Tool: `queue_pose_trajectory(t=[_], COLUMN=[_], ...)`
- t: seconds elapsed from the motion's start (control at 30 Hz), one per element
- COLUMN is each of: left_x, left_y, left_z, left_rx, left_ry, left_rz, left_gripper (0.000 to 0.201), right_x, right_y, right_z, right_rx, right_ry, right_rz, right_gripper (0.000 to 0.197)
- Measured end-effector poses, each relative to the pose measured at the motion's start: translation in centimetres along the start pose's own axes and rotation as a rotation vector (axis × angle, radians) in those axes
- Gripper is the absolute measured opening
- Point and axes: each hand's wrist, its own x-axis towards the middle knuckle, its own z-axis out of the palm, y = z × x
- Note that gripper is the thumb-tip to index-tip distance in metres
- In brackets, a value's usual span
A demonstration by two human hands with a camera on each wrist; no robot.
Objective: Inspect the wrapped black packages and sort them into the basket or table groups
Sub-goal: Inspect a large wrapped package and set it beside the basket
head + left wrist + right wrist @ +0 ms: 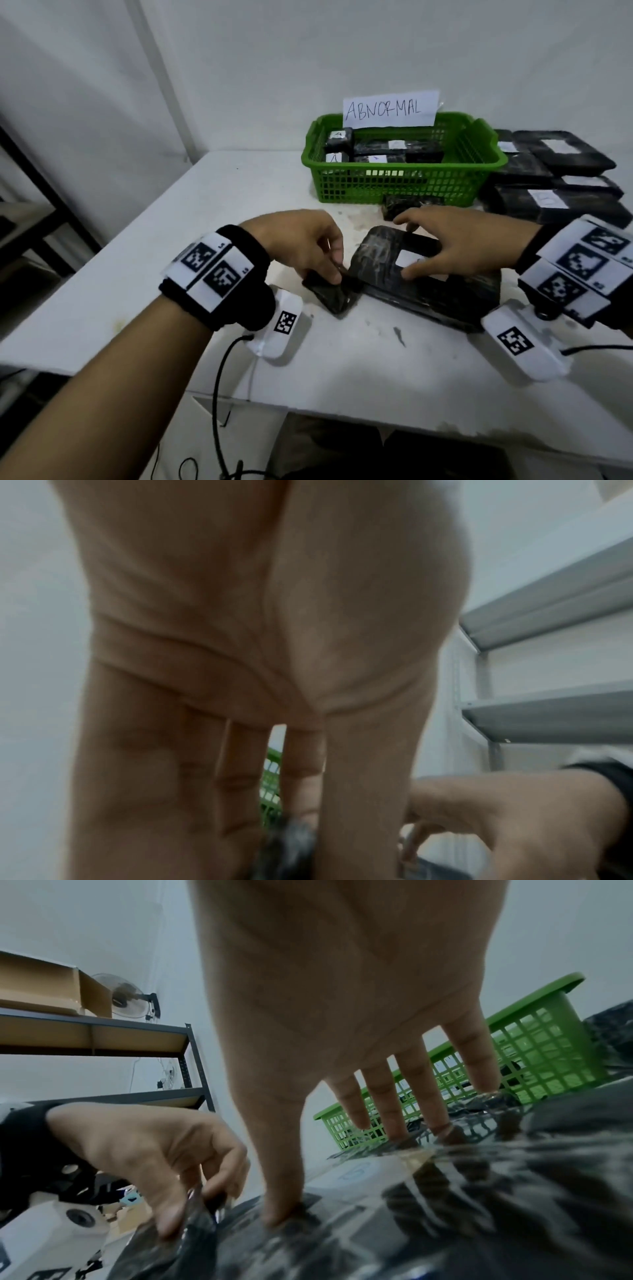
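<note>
A large black wrapped package with a white label lies on the white table. My right hand spreads over its top, straight fingers at the far edge and thumb near the label; the right wrist view shows the fingertips pressing the wrap. A small black package lies tilted against its left end. My left hand pinches that small package's upper end between thumb and curled fingers, and the same pinch shows from the right wrist. The green basket marked ABNORMAL holds several labelled black packages.
Several black packages are stacked on the table right of the basket. Another small black package lies just in front of the basket. The table's front edge is near me. A metal shelf rack stands to the left.
</note>
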Motion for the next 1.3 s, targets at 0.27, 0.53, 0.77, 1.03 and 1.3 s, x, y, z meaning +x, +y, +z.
queue_pose_trajectory(t=[0.27, 0.53, 0.77, 1.03, 1.3], left_x=[2.5, 8.2, 12.6, 13.5, 12.2], left_y=[0.2, 2.3, 4.5, 4.4, 4.3], left_z=[-2.9, -3.4, -4.9, -3.6, -3.5], left_rx=[-0.374, -0.467, -0.725, -0.903, -0.924], left_ry=[0.563, 0.754, 0.679, 0.619, 0.587], left_rz=[0.218, 0.426, 0.335, 0.457, 0.543], left_gripper=[0.02, 0.02, 0.016, 0.02, 0.04], right_x=[2.7, 5.9, 7.9, 6.3, 5.6], right_y=[1.7, 2.2, 4.9, 6.0, 5.1], right_z=[-5.6, -4.5, -5.7, -5.3, -5.2], right_rx=[0.552, 1.081, 1.068, 1.118, 1.127], right_ry=[0.191, 0.366, 0.642, 0.566, 0.714], right_rz=[-0.019, -0.003, -0.065, -0.251, -0.113], right_gripper=[0.061, 0.019, 0.035, 0.039, 0.014])
